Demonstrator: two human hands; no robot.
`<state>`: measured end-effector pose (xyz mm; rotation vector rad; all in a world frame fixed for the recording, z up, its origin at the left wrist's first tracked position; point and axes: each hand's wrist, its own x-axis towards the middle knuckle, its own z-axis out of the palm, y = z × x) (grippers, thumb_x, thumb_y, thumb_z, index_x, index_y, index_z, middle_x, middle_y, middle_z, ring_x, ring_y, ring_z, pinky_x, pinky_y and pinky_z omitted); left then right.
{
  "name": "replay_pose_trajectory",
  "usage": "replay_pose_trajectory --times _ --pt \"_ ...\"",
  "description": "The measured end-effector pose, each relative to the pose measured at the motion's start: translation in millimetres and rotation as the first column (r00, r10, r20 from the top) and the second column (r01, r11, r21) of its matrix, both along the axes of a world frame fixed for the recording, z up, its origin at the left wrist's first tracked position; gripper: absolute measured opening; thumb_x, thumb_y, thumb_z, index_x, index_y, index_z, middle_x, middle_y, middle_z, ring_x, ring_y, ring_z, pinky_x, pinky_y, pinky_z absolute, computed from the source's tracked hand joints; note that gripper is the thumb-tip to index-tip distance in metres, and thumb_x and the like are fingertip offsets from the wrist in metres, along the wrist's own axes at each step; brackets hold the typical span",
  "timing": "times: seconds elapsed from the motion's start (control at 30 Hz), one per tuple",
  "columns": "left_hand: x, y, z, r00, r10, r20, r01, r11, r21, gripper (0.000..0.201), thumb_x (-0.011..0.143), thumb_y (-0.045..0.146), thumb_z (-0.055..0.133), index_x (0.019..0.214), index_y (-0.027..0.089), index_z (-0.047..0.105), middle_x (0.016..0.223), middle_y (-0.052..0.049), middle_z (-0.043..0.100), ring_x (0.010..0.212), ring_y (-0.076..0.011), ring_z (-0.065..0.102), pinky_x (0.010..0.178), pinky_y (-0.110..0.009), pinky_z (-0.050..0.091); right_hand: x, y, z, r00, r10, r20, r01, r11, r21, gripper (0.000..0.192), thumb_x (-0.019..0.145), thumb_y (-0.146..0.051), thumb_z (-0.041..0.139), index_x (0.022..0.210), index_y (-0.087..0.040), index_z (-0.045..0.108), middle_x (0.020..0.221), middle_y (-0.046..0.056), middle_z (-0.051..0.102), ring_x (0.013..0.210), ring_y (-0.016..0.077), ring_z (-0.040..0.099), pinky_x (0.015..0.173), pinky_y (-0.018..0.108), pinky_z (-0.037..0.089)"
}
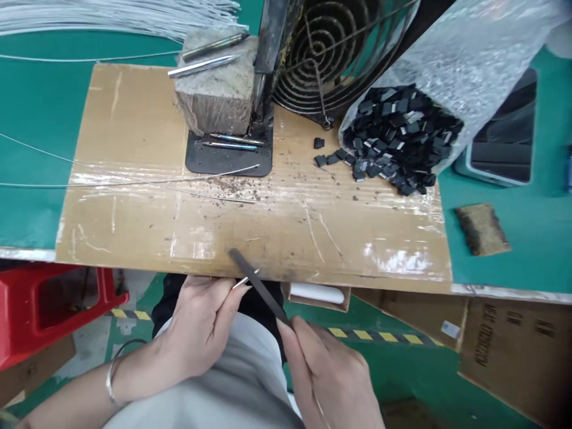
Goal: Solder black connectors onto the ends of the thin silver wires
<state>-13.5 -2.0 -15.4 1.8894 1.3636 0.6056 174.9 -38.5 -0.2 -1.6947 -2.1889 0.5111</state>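
My left hand (201, 325) pinches a thin metal pin (245, 279) just off the near edge of the table (134, 232), its tip poking out past my fingertips. My right hand (330, 369) is closed around a dark file (257, 286) that lies across that tip. I judge the risks small but real: with so little pin exposed, a slanted stroke could let the file skid onto my left fingertips, or twist the pin loose so it drops to the floor.
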Motion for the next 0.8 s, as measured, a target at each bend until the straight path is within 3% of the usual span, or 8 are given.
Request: replay_pose_trajectory --times 0.13,0.23,0.33,0.5,0.63,0.8 --pt "0.2 0.7 -1.0 0.993 -0.01 -0.116 0.023 0.993 0.117 0.036 0.103 0.012 0.044 0.068 0.021 0.045 0.058 0.004 0.049 0.054 -0.014 0.048 0.063 -0.03 0.035 -5.7 11.1 -1.6 1.0 -0.021 -0.016 0.022 0.995 0.1 0.046 0.113 -0.026 0.033 0.073 -0.02 0.054 0.052 -0.003 0.054 0.042 0.0113 0.053 0.048 0.029 0.032" --pt "0.4 1.3 -1.1 0.991 -0.016 -0.132 0.035 0.989 0.144 0.036 0.103 0.011 0.044 0.068 0.021 0.045 0.057 0.004 0.05 0.053 -0.0142 0.048 0.062 -0.03 0.036 -4.4 7.5 -0.6 1.0 -0.015 -0.01 0.015 0.998 0.065 0.046 0.114 -0.027 0.032 0.074 -0.02 0.054 0.054 -0.003 0.056 0.042 0.0108 0.053 0.048 0.028 0.033" --pt "0.1 0.8 -1.5 0.993 -0.014 -0.121 0.032 0.988 0.153 0.038 0.103 0.011 0.043 0.067 0.022 0.043 0.055 0.005 0.046 0.051 -0.014 0.044 0.061 -0.031 0.034 -0.8 0.6 1.0 1.0 0.002 -0.002 -0.002 1.0 0.002 0.044 0.114 -0.028 0.034 0.077 -0.02 0.055 0.057 -0.003 0.057 0.043 0.01 0.054 0.05 0.025 0.036" --pt "-1.1 -1.0 -1.6 0.996 -0.014 -0.086 0.02 0.997 0.08 0.036 0.104 0.013 0.044 0.069 0.021 0.044 0.059 0.004 0.049 0.055 -0.0137 0.048 0.064 -0.03 0.036 -6.1 13.6 -0.9 0.999 -0.033 -0.006 0.033 0.995 0.091 0.049 0.114 -0.027 0.031 0.071 -0.02 0.054 0.051 -0.004 0.053 0.041 0.0112 0.052 0.047 0.028 0.032" --pt "-1.3 -0.6 -0.1 0.998 -0.01 -0.068 0.011 1.0 0.025 0.036 0.105 0.013 0.044 0.069 0.021 0.044 0.061 0.004 0.049 0.057 -0.0134 0.049 0.064 -0.029 0.037 -1.5 4.7 0.9 0.999 -0.023 -0.022 0.024 0.999 0.036 0.047 0.114 -0.028 0.032 0.073 -0.02 0.054 0.053 -0.003 0.055 0.041 0.0101 0.052 0.047 0.027 0.034" --pt "0.2 0.2 0.4 0.995 -0.005 -0.097 0.016 0.994 0.111 0.038 0.103 0.012 0.045 0.067 0.022 0.041 0.057 0.005 0.046 0.053 -0.0138 0.045 0.061 -0.03 0.034 -3.5 3.4 1.0 1.0 -0.024 -0.004 0.024 0.999 0.048 0.047 0.114 -0.028 0.032 0.072 -0.021 0.054 0.052 -0.004 0.053 0.039 0.0105 0.051 0.046 0.027 0.034"
